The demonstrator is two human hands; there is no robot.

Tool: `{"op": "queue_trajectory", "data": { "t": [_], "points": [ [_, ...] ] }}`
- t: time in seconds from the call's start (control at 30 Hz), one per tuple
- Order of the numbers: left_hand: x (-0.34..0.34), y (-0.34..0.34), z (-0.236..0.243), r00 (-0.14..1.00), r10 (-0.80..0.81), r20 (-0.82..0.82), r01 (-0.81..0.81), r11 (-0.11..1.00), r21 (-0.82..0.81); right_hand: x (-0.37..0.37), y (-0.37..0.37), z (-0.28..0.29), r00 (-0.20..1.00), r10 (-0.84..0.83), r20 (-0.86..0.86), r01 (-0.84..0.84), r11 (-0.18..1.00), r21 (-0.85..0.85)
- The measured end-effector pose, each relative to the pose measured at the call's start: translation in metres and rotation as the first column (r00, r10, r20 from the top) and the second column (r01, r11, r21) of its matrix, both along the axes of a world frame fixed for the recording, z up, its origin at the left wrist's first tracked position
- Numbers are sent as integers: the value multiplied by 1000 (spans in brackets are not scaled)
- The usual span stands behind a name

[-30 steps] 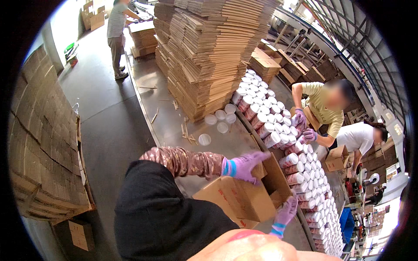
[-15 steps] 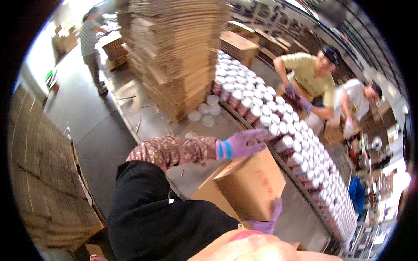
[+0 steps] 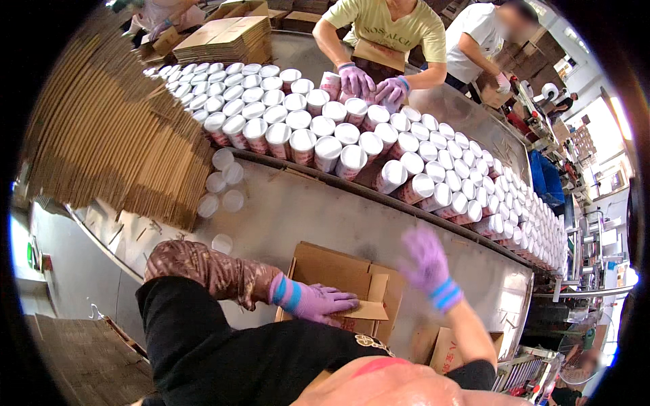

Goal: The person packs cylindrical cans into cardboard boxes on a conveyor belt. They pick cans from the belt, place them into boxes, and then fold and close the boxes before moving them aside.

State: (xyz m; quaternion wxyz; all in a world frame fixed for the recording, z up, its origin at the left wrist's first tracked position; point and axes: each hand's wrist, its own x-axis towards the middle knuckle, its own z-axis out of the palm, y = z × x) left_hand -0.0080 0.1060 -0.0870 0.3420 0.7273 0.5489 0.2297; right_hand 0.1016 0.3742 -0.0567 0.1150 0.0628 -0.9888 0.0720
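- We see red characters on the carton (image 3: 448, 353) at the lower right.
- We see dark lettering across a co-worker's yellow shirt (image 3: 387, 32).
- We find reddish print on the white-lidded cans (image 3: 302, 150), too small to read.

Cardboard, Plastic, Cloth and Metal: Surface Finishes

Open carton (image 3: 330, 266): brown cardboard, matt, smooth-faced.
Stacked flat blanks (image 3: 152, 159): cardboard, matt, roughly ridged along the cut edges.
Worktable (image 3: 284, 210): grey, metal-looking, smooth, dull sheen, scuffed.
Canister lids (image 3: 353, 158): white plastic, smooth.
Loose discs (image 3: 222, 243): translucent plastic, smooth.
Left hand (image 3: 315, 302): purple cloth glove, matt.
Right hand (image 3: 426, 260): matching glove, texture blurred.
Sleeve cover (image 3: 213, 267): patterned cloth, wrinkled.
Shirt (image 3: 271, 355): black cloth, matt.
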Motion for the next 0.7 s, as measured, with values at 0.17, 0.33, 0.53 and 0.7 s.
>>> {"op": "queue_trajectory", "data": {
  "t": [0.17,0.33,0.53,0.7],
  "points": [
    [-121,135,30,904,324,-280,-240,925,294,-140,56,1,777,-612,148,536,767,353],
    [-184,162,-58,230,795,-561,-293,606,740,-150,31,-31,765,-634,115,582,756,300],
    [-139,108,-19,542,718,-437,-96,570,816,-110,54,-24,960,-208,-186,251,935,249],
    [-86,41,38,771,546,-328,-445,830,336,-74,-31,23,996,-8,91,-14,971,237]
  ]
}}
